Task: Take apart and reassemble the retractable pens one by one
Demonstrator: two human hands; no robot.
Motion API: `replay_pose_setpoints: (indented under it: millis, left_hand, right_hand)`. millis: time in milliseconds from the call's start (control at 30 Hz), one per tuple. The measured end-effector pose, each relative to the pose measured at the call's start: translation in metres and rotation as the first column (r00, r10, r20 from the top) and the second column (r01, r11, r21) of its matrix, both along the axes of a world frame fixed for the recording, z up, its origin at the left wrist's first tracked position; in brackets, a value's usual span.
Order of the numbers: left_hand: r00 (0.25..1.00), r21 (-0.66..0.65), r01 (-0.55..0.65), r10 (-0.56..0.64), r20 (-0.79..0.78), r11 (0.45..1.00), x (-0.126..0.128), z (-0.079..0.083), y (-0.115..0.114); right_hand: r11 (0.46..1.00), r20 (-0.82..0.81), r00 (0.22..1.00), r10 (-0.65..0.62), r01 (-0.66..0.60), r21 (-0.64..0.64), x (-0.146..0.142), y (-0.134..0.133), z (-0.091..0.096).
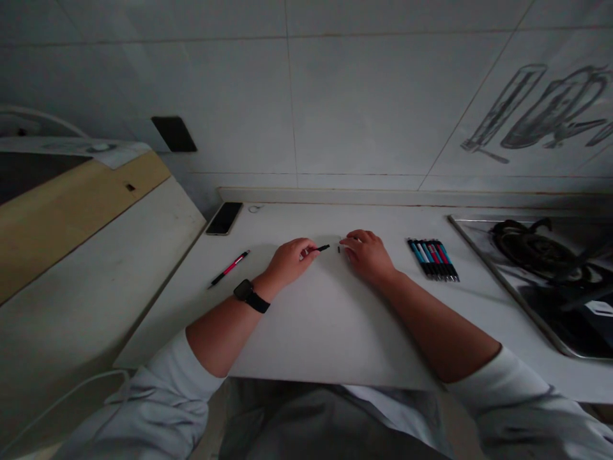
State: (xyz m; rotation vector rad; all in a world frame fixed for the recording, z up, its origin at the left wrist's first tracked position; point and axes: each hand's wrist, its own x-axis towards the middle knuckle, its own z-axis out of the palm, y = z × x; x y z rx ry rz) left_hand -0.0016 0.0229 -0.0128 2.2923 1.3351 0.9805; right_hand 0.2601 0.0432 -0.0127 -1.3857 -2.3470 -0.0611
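Near the middle of the white counter (306, 313), my left hand (291, 260) pinches a short black pen part (324, 248) between thumb and fingertips, its end pointing right. My right hand (368, 254) is low over the counter just across from it, with thumb and index finger slightly apart. A tiny dark piece (339, 250) is right by those fingertips; whether they touch it is unclear. Left of my left hand lies a red and black pen (230, 268). To the right of my right hand, several blue, red, white and black pens (433, 260) lie side by side in a row.
A phone (224, 218) lies at the counter's back left, with a small ring-like item (255, 209) beside it. A gas stove (541, 281) bounds the right side. A large white appliance or cabinet (105, 255) stands at left. Behind runs a tiled wall (354, 102).
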Motion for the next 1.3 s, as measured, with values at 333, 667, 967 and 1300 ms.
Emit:
replay_pose_setpoints:
  millis: [333,667,967,1300]
  left_hand:
    - [1.000,-0.062,-0.005,0.004,-0.017,0.998,0.001,0.002,-0.002]
    - [0.997,-0.050,-0.051,0.048,-0.058,0.997,-0.003,-0.002,0.003]
    - [0.999,-0.001,0.004,-0.004,-0.036,1.000,-0.001,0.000,0.001]
    - [0.996,0.023,0.034,-0.032,-0.084,0.999,0.000,0.006,-0.001]
  right_hand:
    - [0.999,0.088,0.996,-0.011,0.014,-0.032,-0.018,0.001,0.000]
    - [0.996,-0.026,0.996,0.085,-0.085,-0.002,-0.021,-0.004,0.001]
    - [0.984,-0.080,0.982,0.170,-0.165,0.070,-0.021,-0.009,0.007]
    - [0.957,-0.105,0.955,0.277,-0.264,0.119,-0.024,-0.013,0.010]
